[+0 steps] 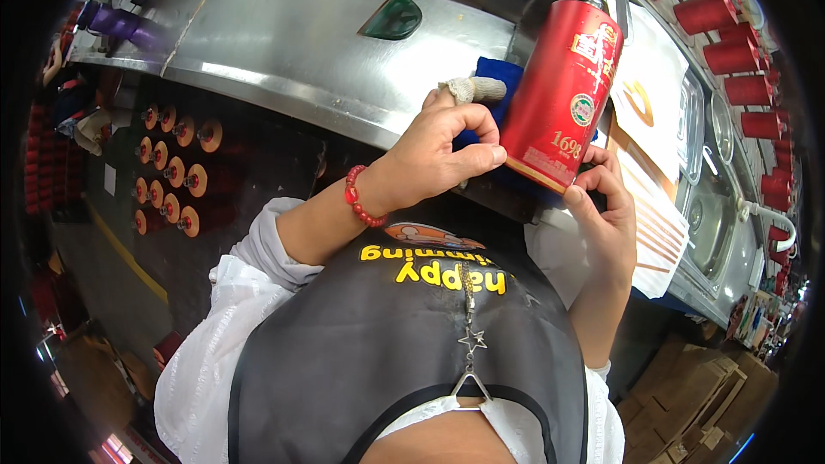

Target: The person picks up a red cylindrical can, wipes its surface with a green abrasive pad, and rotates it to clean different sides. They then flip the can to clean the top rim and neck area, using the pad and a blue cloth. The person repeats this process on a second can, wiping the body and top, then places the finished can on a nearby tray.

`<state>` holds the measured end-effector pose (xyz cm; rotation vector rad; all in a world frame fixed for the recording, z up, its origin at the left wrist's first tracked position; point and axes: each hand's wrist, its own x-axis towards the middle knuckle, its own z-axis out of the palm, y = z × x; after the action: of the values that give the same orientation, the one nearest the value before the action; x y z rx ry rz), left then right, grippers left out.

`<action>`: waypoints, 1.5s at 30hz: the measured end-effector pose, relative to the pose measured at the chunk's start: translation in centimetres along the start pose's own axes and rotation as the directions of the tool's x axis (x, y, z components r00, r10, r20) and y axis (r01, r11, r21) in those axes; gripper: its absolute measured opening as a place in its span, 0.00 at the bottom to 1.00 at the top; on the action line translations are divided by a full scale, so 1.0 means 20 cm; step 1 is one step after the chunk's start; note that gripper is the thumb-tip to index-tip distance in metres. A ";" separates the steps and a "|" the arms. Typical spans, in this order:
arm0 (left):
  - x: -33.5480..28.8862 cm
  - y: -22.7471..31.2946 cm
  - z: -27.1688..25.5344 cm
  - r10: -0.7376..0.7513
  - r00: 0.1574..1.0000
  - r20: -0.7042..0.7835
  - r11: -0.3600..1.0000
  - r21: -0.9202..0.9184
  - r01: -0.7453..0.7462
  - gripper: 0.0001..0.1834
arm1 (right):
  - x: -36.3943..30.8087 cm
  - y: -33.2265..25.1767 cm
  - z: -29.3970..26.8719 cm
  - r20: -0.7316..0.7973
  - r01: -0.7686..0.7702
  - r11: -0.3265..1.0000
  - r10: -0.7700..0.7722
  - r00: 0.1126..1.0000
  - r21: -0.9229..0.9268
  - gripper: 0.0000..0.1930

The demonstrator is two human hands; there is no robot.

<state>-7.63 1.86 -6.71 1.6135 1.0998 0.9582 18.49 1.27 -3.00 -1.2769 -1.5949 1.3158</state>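
A red cylindrical bottle (563, 90) with gold lettering and a round pale emblem lies tilted in front of me, its base nearest me and its dark neck end away. My left hand (447, 142) has thumb and forefinger pressed at the bottle's lower left edge; pale knitted covers wrap some of its fingers. At the lower right corner, my right hand (608, 206) grips the base with its thumb in front and fingers partly hidden behind. A blue cloth (494, 76) is tucked beneath the bottle's left side.
A dark green, flat-edged piece (394, 17) lies on the steel worktop (292, 43). Striped label sheets (649, 223) lie right, beside a sink (711, 245) with a faucet (769, 215). Red bottles (735, 56) line the right edge; more bottles (172, 176) stand at lower left.
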 end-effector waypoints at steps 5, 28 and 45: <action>-0.01 -0.03 0.00 -0.026 1.000 0.010 0.997 -0.068 0.027 0.10 | 0.00 0.00 0.00 -0.004 0.007 1.000 -0.007 1.000 -0.028 0.12; -0.01 -0.09 0.01 0.166 0.976 -0.138 0.943 0.312 -0.117 0.09 | -0.01 0.02 0.01 -0.019 0.006 1.000 -0.006 1.000 0.008 0.13; 0.00 -0.04 0.15 0.171 0.961 -0.217 0.985 0.030 -0.168 0.26 | -0.01 0.03 0.01 -0.019 0.012 1.000 -0.012 1.000 -0.002 0.13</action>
<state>-4.98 1.19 -8.38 1.6608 1.1287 1.2698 18.58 1.02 -3.64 -1.2759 -1.5884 1.2917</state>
